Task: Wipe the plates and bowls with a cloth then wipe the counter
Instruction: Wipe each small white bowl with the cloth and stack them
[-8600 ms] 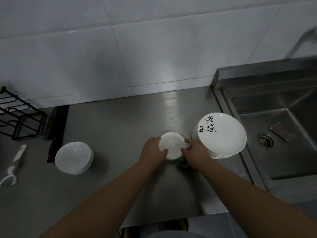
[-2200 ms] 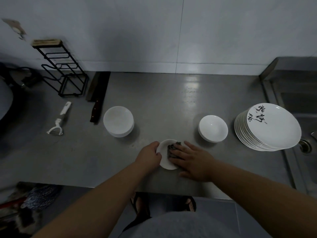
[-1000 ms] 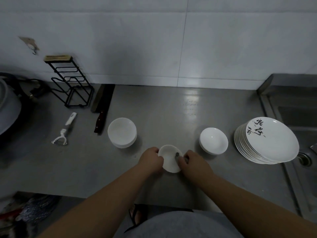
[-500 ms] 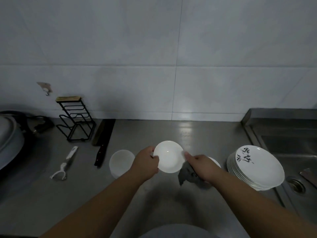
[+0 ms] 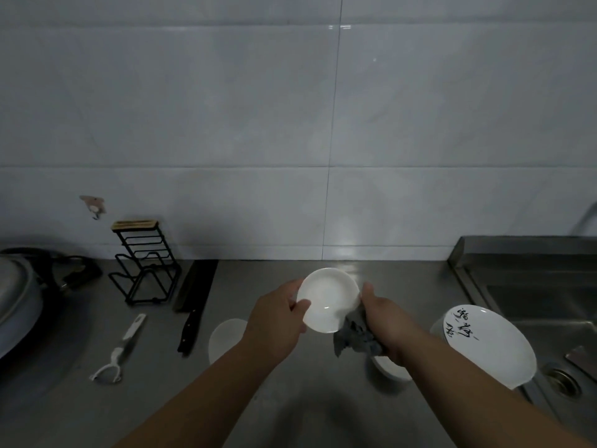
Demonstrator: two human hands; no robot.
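Since a second ago I have lifted the small dish off the counter; it now sits mid-frame, tilted upright, hollow facing me. My left hand grips its left rim, thumb inside. My right hand clutches the grey cloth against its lower-right edge, fingers behind.

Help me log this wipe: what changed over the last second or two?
The small bowl rose off the counter and tilted toward the camera; the left hand grips its rim, the right hand holds the cloth at its right edge. Plate stack, knife and peeler stayed put.
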